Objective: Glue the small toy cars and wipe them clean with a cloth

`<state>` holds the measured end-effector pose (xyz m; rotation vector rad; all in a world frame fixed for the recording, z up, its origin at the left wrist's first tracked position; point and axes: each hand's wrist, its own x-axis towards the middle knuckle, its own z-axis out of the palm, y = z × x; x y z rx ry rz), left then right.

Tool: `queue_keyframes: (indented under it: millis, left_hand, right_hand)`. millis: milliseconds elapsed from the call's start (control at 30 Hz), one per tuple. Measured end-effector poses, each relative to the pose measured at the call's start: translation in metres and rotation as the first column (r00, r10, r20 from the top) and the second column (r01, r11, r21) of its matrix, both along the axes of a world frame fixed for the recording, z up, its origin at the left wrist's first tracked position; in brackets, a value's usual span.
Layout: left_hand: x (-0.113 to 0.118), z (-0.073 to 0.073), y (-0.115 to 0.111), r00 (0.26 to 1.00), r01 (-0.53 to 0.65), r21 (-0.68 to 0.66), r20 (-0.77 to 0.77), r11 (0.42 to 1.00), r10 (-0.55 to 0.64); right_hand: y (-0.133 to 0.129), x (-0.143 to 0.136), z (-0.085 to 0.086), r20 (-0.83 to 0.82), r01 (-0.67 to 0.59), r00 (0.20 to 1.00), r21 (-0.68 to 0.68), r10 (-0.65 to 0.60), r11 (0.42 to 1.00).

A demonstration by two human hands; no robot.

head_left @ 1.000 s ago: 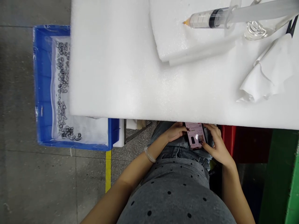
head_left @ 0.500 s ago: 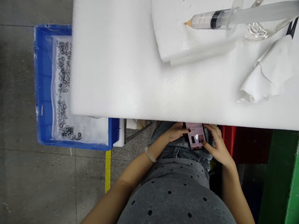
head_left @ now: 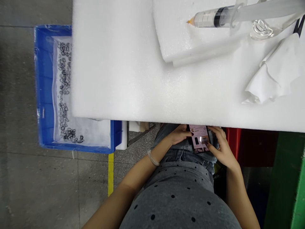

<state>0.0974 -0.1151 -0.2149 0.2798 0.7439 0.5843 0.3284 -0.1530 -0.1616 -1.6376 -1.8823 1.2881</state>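
Observation:
A phone [head_left: 199,140] with a lit screen lies over my lap, just below the front edge of the white foam surface [head_left: 124,79]. My left hand [head_left: 179,135] grips its left side, thumb on the screen's edge. Around the right side is my right hand [head_left: 221,146], its thumb over the lower right of the screen; part of its fingers is hidden behind the phone. On a raised foam piece [head_left: 173,35] lies a syringe [head_left: 207,18] with an orange tip pointing left. A crumpled white cloth [head_left: 271,73] rests at the right.
A blue bin [head_left: 44,95] stands left of the foam, holding many small black rings [head_left: 64,79] on a white sheet. A clear coiled tube [head_left: 262,30] and black tips [head_left: 299,27] are at the upper right. Red [head_left: 233,143] and green [head_left: 283,178] structures stand at the lower right.
The content on the phone's screen has shifted upward. My right thumb has moved slightly; both hands still hold the phone. The view has shifted a little.

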Motion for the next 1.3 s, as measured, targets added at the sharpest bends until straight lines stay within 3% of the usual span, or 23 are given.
queue_keyframes:
  millis: [867, 1300]
  left_hand:
    - [0.0025, -0.0029, 0.0001, 1.000, -0.027, -0.052, 0.003, 0.998, 0.027]
    - [0.0037, 0.0048, 0.0018, 0.998, -0.034, -0.051, -0.047, 0.998, 0.032]
  right_hand:
    - [0.0029, -0.0014, 0.0001, 0.004, 0.015, 1.000, 0.032, -0.015, 0.999]
    - [0.0036, -0.0032, 0.0015, 0.008, 0.029, 1.000, 0.019, -0.030, 0.999]
